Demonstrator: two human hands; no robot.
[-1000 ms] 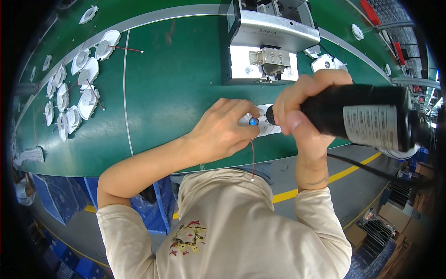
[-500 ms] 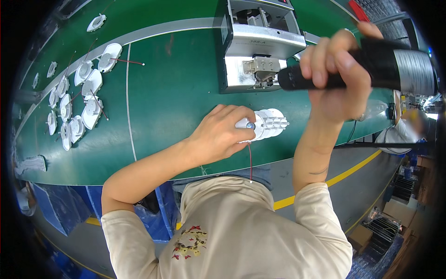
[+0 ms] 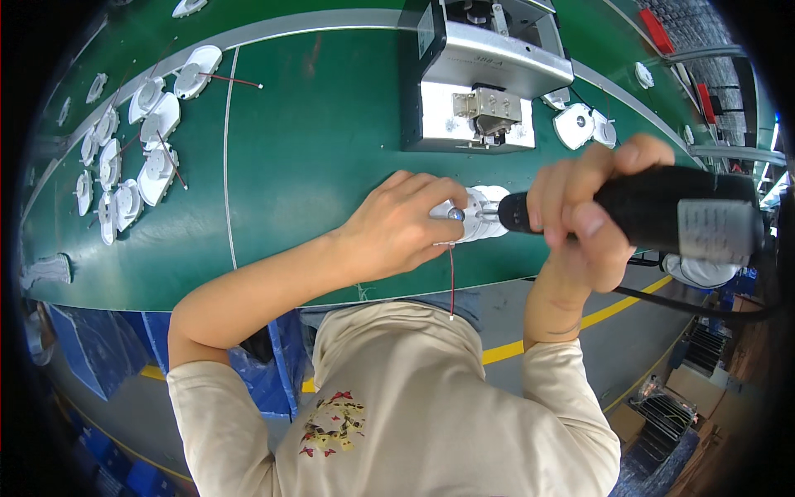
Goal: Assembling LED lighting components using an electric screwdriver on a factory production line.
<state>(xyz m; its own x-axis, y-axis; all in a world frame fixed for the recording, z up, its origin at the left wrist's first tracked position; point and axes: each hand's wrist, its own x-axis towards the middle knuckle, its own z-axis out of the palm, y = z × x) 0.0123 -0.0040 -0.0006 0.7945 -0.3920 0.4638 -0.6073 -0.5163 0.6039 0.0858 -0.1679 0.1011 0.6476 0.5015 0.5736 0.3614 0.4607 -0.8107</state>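
My left fingers (image 3: 445, 192) are closed on the white part (image 3: 477, 225), which shows just right of them on the surface (image 3: 306, 182); I judge it light, stiff, perhaps fragile, best held by its edges. My right fingers (image 3: 556, 195) grip the driver (image 3: 646, 207), probably heavier. Beyond both, the machine (image 3: 497, 62) may limit space; other parts (image 3: 158, 174) lie well left.

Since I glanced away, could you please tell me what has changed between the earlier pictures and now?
The right hand has brought the black handheld tool from its raised spot near the machine back toward the person, close beside the white assembly. Nothing was newly grasped or released. The left hand stays on the assembly; the machine and the white parts at the left lie as before.
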